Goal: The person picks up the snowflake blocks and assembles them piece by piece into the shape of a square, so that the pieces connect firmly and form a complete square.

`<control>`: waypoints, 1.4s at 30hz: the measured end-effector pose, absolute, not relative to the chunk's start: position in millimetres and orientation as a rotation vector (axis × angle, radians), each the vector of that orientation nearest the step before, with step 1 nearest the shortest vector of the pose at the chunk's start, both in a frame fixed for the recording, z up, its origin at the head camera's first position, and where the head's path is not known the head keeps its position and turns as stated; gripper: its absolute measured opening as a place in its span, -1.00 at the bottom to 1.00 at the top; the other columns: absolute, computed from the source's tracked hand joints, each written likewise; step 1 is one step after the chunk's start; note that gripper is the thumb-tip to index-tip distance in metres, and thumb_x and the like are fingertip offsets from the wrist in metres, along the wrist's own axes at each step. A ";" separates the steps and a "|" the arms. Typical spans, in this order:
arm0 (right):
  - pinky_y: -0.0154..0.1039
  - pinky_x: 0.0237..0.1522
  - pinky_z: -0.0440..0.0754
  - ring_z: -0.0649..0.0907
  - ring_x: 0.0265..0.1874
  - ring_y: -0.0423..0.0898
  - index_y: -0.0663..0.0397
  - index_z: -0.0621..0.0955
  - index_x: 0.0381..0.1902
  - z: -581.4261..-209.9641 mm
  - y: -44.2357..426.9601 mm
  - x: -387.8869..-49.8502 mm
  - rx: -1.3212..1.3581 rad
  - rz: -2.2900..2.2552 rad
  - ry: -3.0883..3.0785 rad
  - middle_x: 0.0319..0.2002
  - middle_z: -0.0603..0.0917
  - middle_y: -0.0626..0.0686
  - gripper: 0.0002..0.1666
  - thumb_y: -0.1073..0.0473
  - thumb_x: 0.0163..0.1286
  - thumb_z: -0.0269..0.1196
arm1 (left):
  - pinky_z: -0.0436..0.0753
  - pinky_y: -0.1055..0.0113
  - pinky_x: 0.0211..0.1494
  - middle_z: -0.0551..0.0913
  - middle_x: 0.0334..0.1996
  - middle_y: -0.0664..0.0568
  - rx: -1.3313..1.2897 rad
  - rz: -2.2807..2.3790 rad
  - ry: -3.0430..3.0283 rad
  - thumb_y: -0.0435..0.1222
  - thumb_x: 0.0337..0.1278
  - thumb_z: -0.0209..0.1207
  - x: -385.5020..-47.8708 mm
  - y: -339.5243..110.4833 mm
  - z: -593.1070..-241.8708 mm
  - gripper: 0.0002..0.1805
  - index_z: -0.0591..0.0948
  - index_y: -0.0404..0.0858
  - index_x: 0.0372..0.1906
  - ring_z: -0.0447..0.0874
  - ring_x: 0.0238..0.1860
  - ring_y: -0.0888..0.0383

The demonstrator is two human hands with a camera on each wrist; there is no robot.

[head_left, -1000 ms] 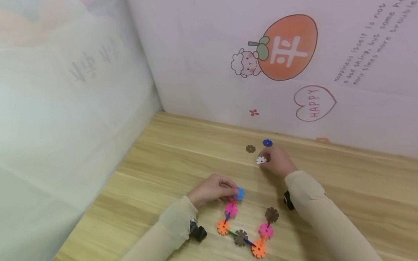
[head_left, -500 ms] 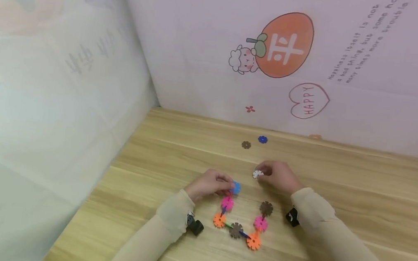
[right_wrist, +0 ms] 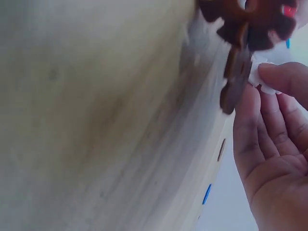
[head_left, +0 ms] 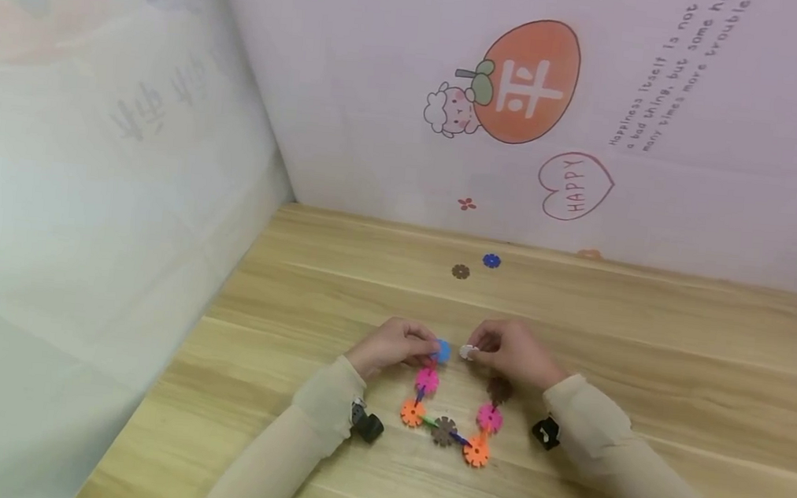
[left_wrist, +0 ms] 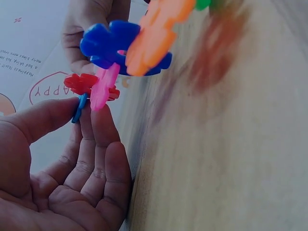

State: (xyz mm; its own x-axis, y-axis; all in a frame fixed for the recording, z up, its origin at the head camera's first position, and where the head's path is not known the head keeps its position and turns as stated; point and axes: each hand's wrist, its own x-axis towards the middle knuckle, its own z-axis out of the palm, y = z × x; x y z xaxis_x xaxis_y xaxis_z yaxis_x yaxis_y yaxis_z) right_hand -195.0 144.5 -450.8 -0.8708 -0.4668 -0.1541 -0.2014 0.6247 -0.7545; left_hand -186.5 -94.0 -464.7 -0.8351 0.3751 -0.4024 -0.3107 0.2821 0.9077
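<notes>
My left hand (head_left: 393, 345) pinches a light blue notched plastic disc (head_left: 442, 352) at the left end of a U-shaped chain of interlocking snowflake discs. A red disc (left_wrist: 79, 84) joins it to a pink disc (left_wrist: 105, 86), then a dark blue disc (left_wrist: 110, 44) and an orange one (head_left: 412, 413). Along the bottom and right side run a brown disc (head_left: 444, 431), an orange disc (head_left: 476, 451) and a pink disc (head_left: 489, 418), up to a brown end disc (head_left: 499, 390). Between thumb and fingers my right hand (head_left: 520, 356) holds a loose white disc (head_left: 468, 352), slightly right of the light blue one and apart from it.
Farther back on the wooden table (head_left: 341, 252) lie a loose brown disc (head_left: 461, 272) and a loose blue disc (head_left: 491, 261). A printed cloth wall (head_left: 381, 121) rises behind the table, and a pale cloth (head_left: 122, 241) hangs at the left.
My right hand has brought the white disc from near the two loose discs toward the light blue disc. The left hand keeps its pinch, and the view has shifted slightly.
</notes>
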 end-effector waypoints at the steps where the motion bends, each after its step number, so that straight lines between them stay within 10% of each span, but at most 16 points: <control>1: -0.28 -0.33 0.66 0.65 -0.45 -0.17 -0.07 0.67 -0.35 -449.8 143.3 -193.1 -0.543 -1.115 2.514 -0.41 0.72 -0.09 -0.90 0.10 0.26 0.41 | 0.75 0.27 -0.10 0.78 -0.26 -0.08 0.055 1.602 1.997 -0.23 0.27 0.26 -186.5 -94.1 -464.9 -0.76 0.70 -0.32 -0.10 0.75 -0.30 0.15; 42: -0.46 -0.31 0.67 0.67 -0.43 -0.35 0.00 0.71 -0.40 -453.5 125.1 -168.6 -0.900 -1.109 2.693 -0.41 0.76 -0.11 -0.93 0.28 0.22 0.41 | 0.74 0.28 -0.12 0.76 -0.29 -0.09 0.016 1.594 1.985 -0.35 0.24 0.25 -185.8 -95.5 -465.2 -0.84 0.67 -0.38 -0.15 0.72 -0.35 0.16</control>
State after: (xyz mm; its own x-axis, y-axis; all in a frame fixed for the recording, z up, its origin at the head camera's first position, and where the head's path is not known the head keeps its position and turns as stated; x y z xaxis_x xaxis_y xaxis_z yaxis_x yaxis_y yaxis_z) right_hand -168.6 125.1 -453.5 -0.8218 -0.5545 0.1314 -0.4863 0.5621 -0.6691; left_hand -185.8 -95.5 -465.2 -0.8277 0.3606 -0.4300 -0.3422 0.2830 0.8960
